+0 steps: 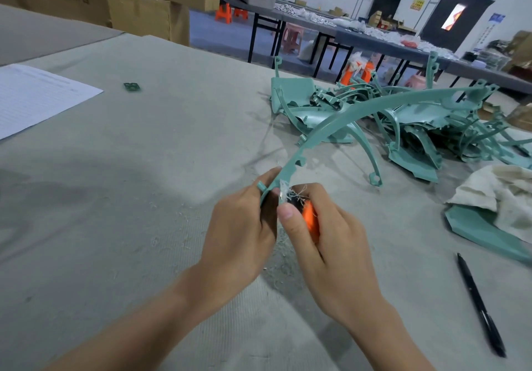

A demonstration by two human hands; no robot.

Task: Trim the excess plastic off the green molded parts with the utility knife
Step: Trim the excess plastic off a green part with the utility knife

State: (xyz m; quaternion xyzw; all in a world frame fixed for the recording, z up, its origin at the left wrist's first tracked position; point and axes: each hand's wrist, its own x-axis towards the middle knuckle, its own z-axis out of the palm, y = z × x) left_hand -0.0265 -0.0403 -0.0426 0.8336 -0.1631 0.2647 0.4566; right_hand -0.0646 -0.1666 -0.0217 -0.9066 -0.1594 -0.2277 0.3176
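Centrally, over grey cloth-covered table (144,169), long curved green moulded plastic strip (331,123) arching up-right above heap of green parts (403,129), near end pinched in closed left hand (239,229), right hand (331,244) wrapped around orange-handled utility knife (311,221), blade end touching strip between hands.

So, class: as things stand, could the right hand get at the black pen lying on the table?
Probably not at once. The path looks free: the black pen lies on bare table just right of the right hand. But that hand is closed on the orange utility knife, so it would have to put that down first.
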